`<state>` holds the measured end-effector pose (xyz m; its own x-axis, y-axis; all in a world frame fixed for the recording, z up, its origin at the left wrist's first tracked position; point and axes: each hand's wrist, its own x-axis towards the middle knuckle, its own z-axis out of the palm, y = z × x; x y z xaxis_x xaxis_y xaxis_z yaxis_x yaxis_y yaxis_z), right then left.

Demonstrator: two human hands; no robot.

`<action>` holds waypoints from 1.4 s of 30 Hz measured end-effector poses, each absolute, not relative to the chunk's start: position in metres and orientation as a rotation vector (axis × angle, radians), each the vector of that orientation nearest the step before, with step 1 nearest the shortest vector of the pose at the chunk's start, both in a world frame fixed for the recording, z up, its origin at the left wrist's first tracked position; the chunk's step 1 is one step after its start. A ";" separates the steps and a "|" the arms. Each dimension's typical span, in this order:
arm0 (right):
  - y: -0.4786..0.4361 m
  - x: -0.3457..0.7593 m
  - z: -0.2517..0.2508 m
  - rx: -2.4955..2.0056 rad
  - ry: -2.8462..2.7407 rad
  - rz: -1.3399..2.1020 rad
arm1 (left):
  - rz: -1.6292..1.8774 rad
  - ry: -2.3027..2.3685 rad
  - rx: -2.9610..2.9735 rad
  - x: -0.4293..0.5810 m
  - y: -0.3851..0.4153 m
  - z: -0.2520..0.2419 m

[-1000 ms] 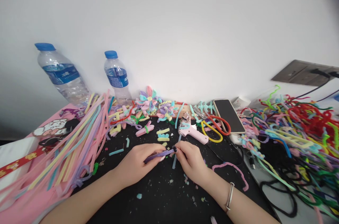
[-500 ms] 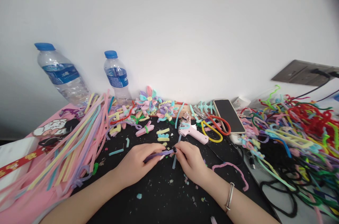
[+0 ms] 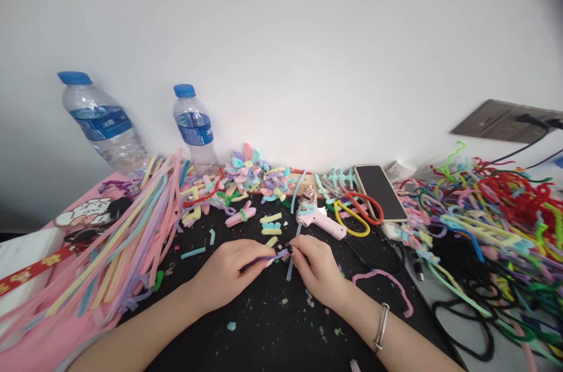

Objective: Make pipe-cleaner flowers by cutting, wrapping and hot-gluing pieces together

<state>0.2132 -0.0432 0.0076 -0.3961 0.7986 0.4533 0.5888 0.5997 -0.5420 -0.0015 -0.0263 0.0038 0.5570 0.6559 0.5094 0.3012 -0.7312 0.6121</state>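
A short purple fuzzy stem (image 3: pixel 280 255) stretches between my two hands over the black mat. My left hand (image 3: pixel 235 269) is closed on its left part, with thumb and fingers pinching it. The fingertips of my right hand (image 3: pixel 314 263) pinch its right end. Just beyond the hands lie short yellow and blue fuzzy pieces (image 3: pixel 271 225). A pink glue gun (image 3: pixel 323 221) lies behind my right hand, a clear glue stick (image 3: pixel 290 269) reaching down beside the fingers. Scissors with red and yellow handles (image 3: pixel 352 234) rest to its right.
Long pastel stems (image 3: pixel 132 231) cover the left side. Two bottles (image 3: pixel 193 125) stand by the wall. Fuzzy flowers (image 3: pixel 247 165) lie at the back. A phone (image 3: pixel 380 193) and a tangle of coloured stems (image 3: pixel 510 202) are on the right. A pink stem (image 3: pixel 391 278) curls near my right forearm.
The fingers of my left hand have shifted slightly on the purple stem, and more of a yellow piece behind them shows. My right hand has hardly moved.
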 end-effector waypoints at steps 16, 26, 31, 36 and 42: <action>-0.044 0.212 0.009 -1.090 -2.140 0.403 | 1.004 0.737 2.274 -0.002 -0.027 0.001; -0.043 0.214 0.010 -1.068 -2.087 0.483 | 0.792 0.936 1.924 0.001 -0.026 0.019; -0.043 0.214 0.011 -1.018 -2.125 0.511 | 0.655 0.932 1.895 0.003 -0.024 0.024; -0.044 0.214 0.013 -0.995 -2.161 0.482 | 0.601 0.896 1.850 0.004 -0.024 0.025; -0.044 0.214 0.012 -0.971 -2.152 0.503 | 0.551 0.863 1.737 0.002 -0.023 0.018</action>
<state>0.2137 -0.0439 0.0124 -0.4641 0.7649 0.4466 0.4880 0.6416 -0.5917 0.0020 -0.0230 0.0180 0.6308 0.7743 -0.0497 0.2814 -0.1686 0.9447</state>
